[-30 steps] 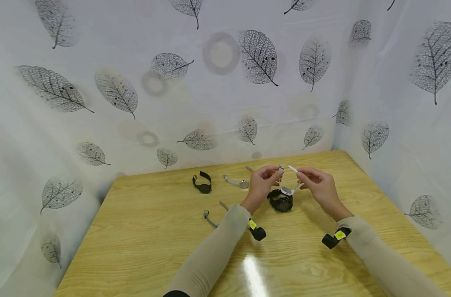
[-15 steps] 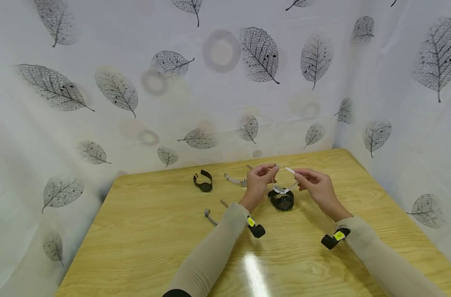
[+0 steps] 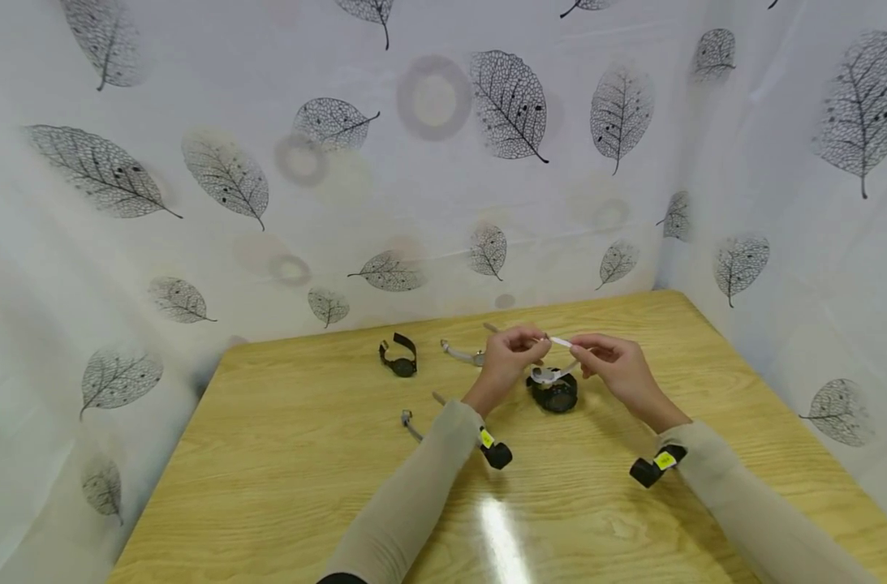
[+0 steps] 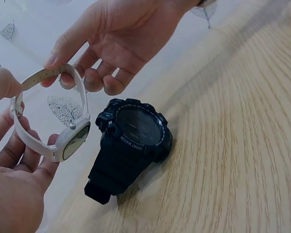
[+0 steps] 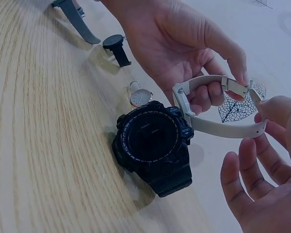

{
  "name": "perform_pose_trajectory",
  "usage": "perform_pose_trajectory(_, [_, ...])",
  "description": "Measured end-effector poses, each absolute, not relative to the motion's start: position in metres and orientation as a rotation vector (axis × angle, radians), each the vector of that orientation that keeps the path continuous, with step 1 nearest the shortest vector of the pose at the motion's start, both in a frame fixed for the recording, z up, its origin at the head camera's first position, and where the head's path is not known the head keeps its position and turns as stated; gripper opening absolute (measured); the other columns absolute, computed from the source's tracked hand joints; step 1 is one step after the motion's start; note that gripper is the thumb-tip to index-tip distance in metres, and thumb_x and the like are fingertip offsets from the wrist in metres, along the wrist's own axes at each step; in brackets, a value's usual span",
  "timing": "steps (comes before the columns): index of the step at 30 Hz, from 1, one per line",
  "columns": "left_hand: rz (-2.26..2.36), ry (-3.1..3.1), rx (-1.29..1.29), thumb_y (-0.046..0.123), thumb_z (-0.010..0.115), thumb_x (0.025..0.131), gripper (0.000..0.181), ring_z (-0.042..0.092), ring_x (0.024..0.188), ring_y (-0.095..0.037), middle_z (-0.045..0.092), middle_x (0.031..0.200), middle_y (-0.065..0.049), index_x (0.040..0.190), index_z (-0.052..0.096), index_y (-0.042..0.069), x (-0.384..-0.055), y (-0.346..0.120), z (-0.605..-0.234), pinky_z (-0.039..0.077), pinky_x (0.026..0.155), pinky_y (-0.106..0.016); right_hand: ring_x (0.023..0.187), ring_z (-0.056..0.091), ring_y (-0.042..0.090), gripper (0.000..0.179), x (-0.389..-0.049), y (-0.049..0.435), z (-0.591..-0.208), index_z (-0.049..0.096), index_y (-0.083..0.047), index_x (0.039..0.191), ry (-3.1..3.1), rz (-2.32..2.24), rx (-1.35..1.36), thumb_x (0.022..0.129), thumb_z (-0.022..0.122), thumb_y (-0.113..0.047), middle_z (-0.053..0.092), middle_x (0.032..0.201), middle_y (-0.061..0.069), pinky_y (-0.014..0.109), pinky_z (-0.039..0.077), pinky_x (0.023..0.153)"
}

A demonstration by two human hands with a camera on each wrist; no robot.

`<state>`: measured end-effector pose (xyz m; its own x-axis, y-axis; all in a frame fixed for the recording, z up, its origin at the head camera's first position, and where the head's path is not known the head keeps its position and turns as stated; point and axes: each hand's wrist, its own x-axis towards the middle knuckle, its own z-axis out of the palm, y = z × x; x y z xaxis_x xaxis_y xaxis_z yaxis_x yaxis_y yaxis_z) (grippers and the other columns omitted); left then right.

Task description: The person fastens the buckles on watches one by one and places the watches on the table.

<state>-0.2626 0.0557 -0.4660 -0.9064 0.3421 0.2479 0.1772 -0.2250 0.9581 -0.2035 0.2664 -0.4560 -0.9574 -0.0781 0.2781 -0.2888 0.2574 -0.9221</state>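
Between both hands hangs a white wristwatch [image 4: 75, 138], held above the table with its strap bent into a loop. My left hand [image 3: 507, 365] pinches the buckle end of the strap. The strap's holed end is pinched between thumb and fingers of my right hand [image 3: 614, 367]. In the right wrist view the strap tip meets the buckle [image 5: 240, 89]; whether it passes through cannot be made out. Just below lies a black sport watch [image 5: 153, 138] on the table, its dial facing up.
A black watch [image 3: 402, 367] lies at the back left of the wooden table [image 3: 282, 462]. Near my left hand is a pale-strapped watch [image 3: 463, 355]. Another grey strap [image 3: 408, 422] is partly hidden by my left forearm. A leaf-patterned curtain [image 3: 428, 186] stands behind.
The gap between the two strap ends has closed as my right hand moved left. The white watch's case has shifted left and turned.
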Motion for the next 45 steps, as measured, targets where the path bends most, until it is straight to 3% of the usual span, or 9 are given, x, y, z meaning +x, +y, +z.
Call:
perform_pose_trajectory(2, [2.259, 1.894, 0.660, 0.006, 0.076, 0.093, 0.016, 0.066, 0.070, -0.022, 0.070, 0.079, 0.001, 0.104, 0.074, -0.004, -0.262, 0.054, -0.467, 0.059, 0.066, -0.026, 0.075, 0.065, 0.024, 0.030, -0.203, 0.267, -0.456, 0.071, 0.000, 0.124, -2.361, 1.770, 0.355, 0.103, 0.067, -0.021, 0.069, 0.099, 0.024, 0.038, 0.059, 0.065])
perform_pose_trajectory(6, [2.199, 1.913, 0.696, 0.010, 0.076, 0.094, 0.015, 0.065, 0.069, -0.017, 0.068, 0.078, 0.001, 0.104, 0.075, -0.001, -0.262, 0.053, -0.468, 0.055, 0.062, -0.023, 0.075, 0.065, 0.023, 0.029, -0.204, 0.267, -0.456, 0.072, -0.003, 0.123, -2.402, 1.721, 0.370, 0.103, 0.066, -0.022, 0.072, 0.100, 0.013, 0.038, 0.058, 0.063])
perform_pose_trajectory(11, [2.151, 1.948, 0.717, 0.015, 0.077, 0.095, 0.017, 0.065, 0.070, -0.022, 0.066, 0.077, 0.001, 0.105, 0.076, 0.002, -0.263, 0.052, -0.468, 0.054, 0.062, -0.025, 0.076, 0.065, 0.026, 0.028, -0.205, 0.267, -0.456, 0.073, -0.005, 0.123, -2.430, 1.690, 0.371, 0.103, 0.066, -0.024, 0.074, 0.102, 0.001, 0.037, 0.058, 0.064])
perform_pose_trajectory(19, [2.170, 1.900, 0.683, 0.013, 0.077, 0.095, 0.019, 0.064, 0.072, -0.021, 0.069, 0.080, 0.001, 0.107, 0.075, -0.001, -0.261, 0.052, -0.469, 0.056, 0.065, -0.026, 0.072, 0.063, 0.030, 0.027, -0.206, 0.264, -0.457, 0.073, -0.004, 0.122, -2.387, 1.723, 0.391, 0.103, 0.066, -0.021, 0.067, 0.088, 0.026, 0.036, 0.057, 0.064])
perform_pose_trajectory(27, [2.179, 1.857, 0.703, 0.016, 0.077, 0.095, 0.018, 0.065, 0.078, -0.039, 0.072, 0.084, -0.002, 0.109, 0.078, 0.004, -0.261, 0.051, -0.471, 0.059, 0.068, -0.029, 0.074, 0.062, 0.036, 0.030, -0.205, 0.263, -0.460, 0.071, 0.001, 0.124, -2.321, 1.821, 0.373, 0.104, 0.065, -0.020, 0.063, 0.084, 0.029, 0.038, 0.058, 0.065])
perform_pose_trajectory(33, [2.176, 1.862, 0.697, 0.016, 0.077, 0.095, 0.017, 0.061, 0.089, -0.055, 0.073, 0.086, -0.002, 0.109, 0.078, 0.006, -0.261, 0.051, -0.472, 0.060, 0.069, -0.029, 0.073, 0.064, 0.028, 0.032, -0.203, 0.263, -0.464, 0.069, 0.003, 0.126, -2.255, 1.892, 0.339, 0.103, 0.066, -0.019, 0.065, 0.094, 0.029, 0.038, 0.060, 0.067])
perform_pose_trajectory(36, [2.181, 1.865, 0.693, 0.015, 0.077, 0.095, 0.017, 0.062, 0.086, -0.053, 0.073, 0.085, -0.001, 0.109, 0.078, 0.005, -0.260, 0.051, -0.472, 0.059, 0.068, -0.029, 0.073, 0.063, 0.024, 0.031, -0.203, 0.262, -0.463, 0.070, 0.004, 0.124, -2.241, 1.887, 0.339, 0.103, 0.066, -0.018, 0.066, 0.095, 0.027, 0.036, 0.059, 0.066])
perform_pose_trajectory(41, [2.131, 1.923, 0.731, 0.015, 0.077, 0.094, 0.017, 0.064, 0.077, -0.037, 0.071, 0.082, 0.000, 0.108, 0.079, 0.005, -0.258, 0.053, -0.471, 0.058, 0.066, -0.030, 0.073, 0.063, 0.029, 0.030, -0.204, 0.257, -0.462, 0.071, 0.005, 0.122, -2.247, 1.864, 0.353, 0.102, 0.068, -0.017, 0.067, 0.096, 0.027, 0.035, 0.059, 0.065])
perform_pose_trajectory(45, [2.093, 1.970, 0.766, 0.018, 0.077, 0.095, 0.015, 0.063, 0.075, -0.037, 0.072, 0.084, -0.011, 0.106, 0.080, 0.008, -0.257, 0.054, -0.471, 0.058, 0.064, -0.031, 0.074, 0.063, 0.033, 0.029, -0.205, 0.255, -0.462, 0.072, 0.003, 0.120, -2.265, 1.834, 0.328, 0.101, 0.069, -0.018, 0.068, 0.092, 0.028, 0.034, 0.057, 0.063])
